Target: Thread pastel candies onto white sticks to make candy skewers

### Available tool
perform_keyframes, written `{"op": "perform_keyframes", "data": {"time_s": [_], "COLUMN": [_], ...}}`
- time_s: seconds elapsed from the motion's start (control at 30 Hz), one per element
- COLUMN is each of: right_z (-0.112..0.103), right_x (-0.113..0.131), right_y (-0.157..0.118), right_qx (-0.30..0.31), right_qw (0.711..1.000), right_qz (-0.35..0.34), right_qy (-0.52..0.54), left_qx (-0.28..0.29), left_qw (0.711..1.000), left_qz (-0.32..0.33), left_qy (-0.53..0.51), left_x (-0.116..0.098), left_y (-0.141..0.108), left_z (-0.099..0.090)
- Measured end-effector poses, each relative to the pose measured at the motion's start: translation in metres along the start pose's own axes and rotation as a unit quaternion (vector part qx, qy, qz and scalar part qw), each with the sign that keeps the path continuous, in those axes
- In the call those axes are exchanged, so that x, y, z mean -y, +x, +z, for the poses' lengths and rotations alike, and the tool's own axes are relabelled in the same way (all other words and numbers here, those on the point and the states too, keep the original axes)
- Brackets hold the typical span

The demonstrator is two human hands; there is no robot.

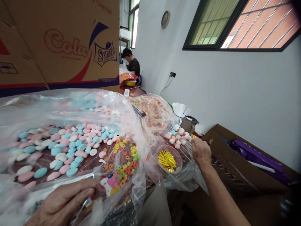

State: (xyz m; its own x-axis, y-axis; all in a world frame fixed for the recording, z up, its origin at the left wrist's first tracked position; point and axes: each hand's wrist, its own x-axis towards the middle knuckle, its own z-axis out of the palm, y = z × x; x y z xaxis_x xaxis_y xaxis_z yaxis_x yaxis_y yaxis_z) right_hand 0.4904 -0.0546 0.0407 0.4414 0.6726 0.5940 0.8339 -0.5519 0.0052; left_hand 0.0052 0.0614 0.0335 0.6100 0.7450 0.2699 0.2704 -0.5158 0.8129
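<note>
At the lower left, my left hand [67,196] is closed, thumb pressed near the index finger; what it pinches is not clear. Just beyond its fingertips is a small cartoon figure [111,185] in white, pink and yellow. Pink, blue and white oval candies [70,146] lie in an opened clear plastic bag [131,116], beside small coloured candy rings [125,160]. My right hand [201,151] is closed at the stick end of a candy skewer, by a pile of candy skewers [178,136]. A round clear tub [180,160] near it holds gold twist ties [167,160].
A large cardboard carton [58,47] stands behind the candies. Another bag of candy rings [154,110], a dark mug [188,123] and white paper sticks [180,110] are farther back. An open box [244,169] holds purple plastic at right. A person [133,64] sits far off.
</note>
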Motion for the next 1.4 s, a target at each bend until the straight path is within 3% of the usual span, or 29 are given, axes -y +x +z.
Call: {"op": "perform_keyframes", "data": {"time_s": [0.1,0.17,0.27,0.4,0.53,0.83,1.27,1.4], "right_z": [-0.015,-0.03,-0.057,-0.087,-0.099,-0.103,-0.105,-0.108], "right_x": [0.01,0.026,0.063,0.111,0.137,0.147,0.139,0.141], "right_y": [-0.005,-0.012,-0.023,-0.034,-0.037,-0.034,-0.036,-0.032], "right_qx": [-0.026,-0.026,-0.032,-0.002,-0.003,-0.042,0.014,0.004], "right_qw": [0.997,0.988,0.94,0.879,0.858,0.85,0.84,0.834], "right_qz": [-0.044,-0.097,-0.219,-0.321,-0.363,-0.411,-0.426,-0.448], "right_qy": [0.05,0.114,0.259,0.353,0.363,0.327,0.337,0.321], "left_qx": [-0.003,0.025,0.057,0.066,0.085,0.131,0.18,0.202], "left_qw": [0.999,0.998,0.994,0.99,0.989,0.982,0.979,0.978], "left_qz": [-0.02,-0.039,-0.064,-0.078,-0.079,-0.094,-0.068,-0.043], "left_qy": [-0.032,-0.041,-0.071,-0.102,-0.094,-0.098,-0.065,-0.037], "left_x": [-0.001,-0.005,-0.012,-0.013,-0.01,-0.007,-0.006,-0.009], "left_y": [0.002,0.005,0.007,0.004,-0.002,-0.001,0.006,0.008], "left_z": [-0.01,-0.018,-0.025,-0.029,-0.032,-0.034,-0.042,-0.043]}}
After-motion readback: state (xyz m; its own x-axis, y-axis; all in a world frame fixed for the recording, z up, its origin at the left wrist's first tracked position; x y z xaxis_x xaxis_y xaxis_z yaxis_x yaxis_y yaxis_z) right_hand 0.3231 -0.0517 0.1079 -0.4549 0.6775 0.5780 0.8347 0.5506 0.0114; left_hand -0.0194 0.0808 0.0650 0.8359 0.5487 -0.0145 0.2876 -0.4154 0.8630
